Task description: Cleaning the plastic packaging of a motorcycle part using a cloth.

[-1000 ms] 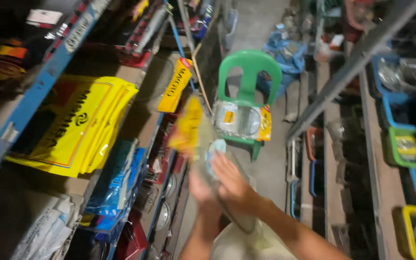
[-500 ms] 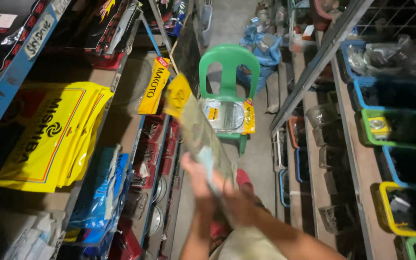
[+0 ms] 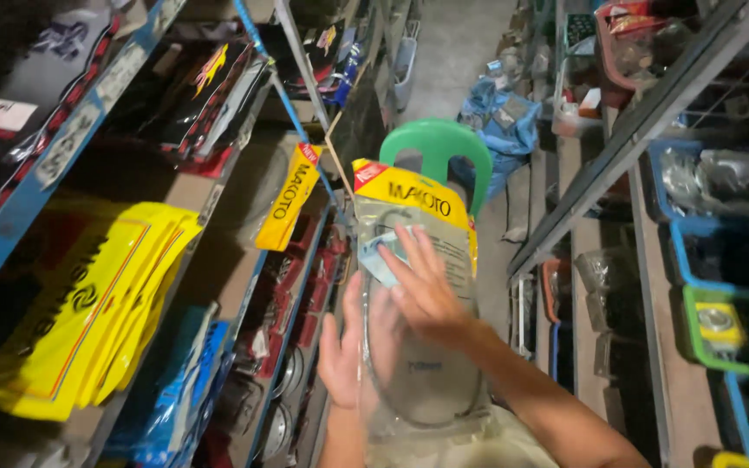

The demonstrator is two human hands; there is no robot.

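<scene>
Head view is looking down a narrow aisle between shelves, and nearest to us we are holding a clear plastic packet [image 3: 418,347] upright with both hands. Our left hand [image 3: 344,347] is supporting it from behind at its left edge, fingers [image 3: 353,303] spread apart and flat against the plastic. Our right hand [image 3: 422,290] is lying across the front, fingers [image 3: 409,251] splayed and pressing a small pale blue cloth [image 3: 379,260] onto the packet. A dark ring is showing through the plastic, and a yellow header card [image 3: 413,195] is topping the packet.

Just left of us, yellow bags [image 3: 88,321] are leaning on a shelf, with blue packets [image 3: 171,390] below them. A second yellow-headed packet [image 3: 288,199] is hanging a little farther along. Beyond our packet a green plastic chair [image 3: 435,147] is standing in the aisle, and behind it blue bags [image 3: 500,121] are lying on the floor. At right, blue and green bins [image 3: 721,286] are sitting on a rack.
</scene>
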